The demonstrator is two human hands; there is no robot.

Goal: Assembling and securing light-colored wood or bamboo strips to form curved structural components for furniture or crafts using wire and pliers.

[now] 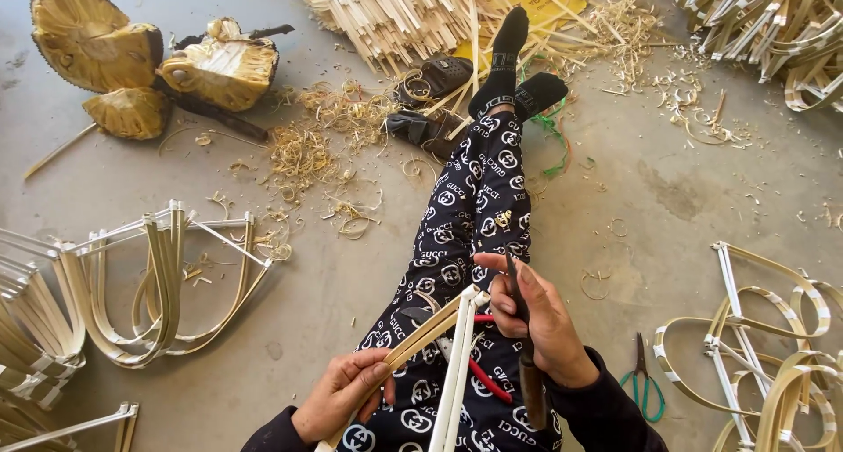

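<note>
Far out to the left of the left hand (344, 397): finished bent bamboo frames (158, 285) lie stacked on the concrete floor (334, 267), taped at the joints.

Left hand: clenched round the lower end of a bundle of bamboo strips (435, 329), which lies across the lap, slanting up toward the right hand.

A white taped strip (457, 373) crosses the bundle between the two hands. Red-handled pliers (485, 377) rest on the lap just beneath it.

Right hand (536, 325): grasping a dark-bladed knife (525, 338), blade tip up near the bundle's top end.

Just right of that hand, green-handled scissors (643, 383) on the floor; beyond, more bent frames (764, 347).

Judgement: many frames done, this one mid-assembly; a raw strip pile (395, 13) ahead remains unused.
</note>
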